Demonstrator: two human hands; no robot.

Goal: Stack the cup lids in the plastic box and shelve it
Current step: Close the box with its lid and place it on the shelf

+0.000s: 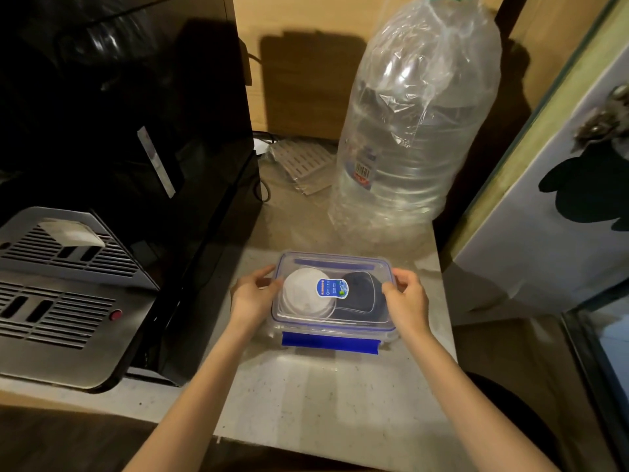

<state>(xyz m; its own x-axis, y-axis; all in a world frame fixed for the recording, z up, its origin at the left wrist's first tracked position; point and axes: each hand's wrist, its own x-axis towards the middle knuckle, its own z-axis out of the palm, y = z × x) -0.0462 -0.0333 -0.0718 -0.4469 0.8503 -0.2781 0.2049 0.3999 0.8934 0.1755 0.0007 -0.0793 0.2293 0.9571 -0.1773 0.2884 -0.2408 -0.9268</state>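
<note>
A person's left hand (253, 298) and right hand (405, 299) each close a grip on one short end of the lidded plastic box (333, 301), its long axis running straight between them, resting on the counter (323, 403) with cup lids (306, 294) inside.

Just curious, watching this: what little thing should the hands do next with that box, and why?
Probably press the side clips shut. The cover already sits on the plastic box, lids inside, the left hand and right hand at its ends.
</note>
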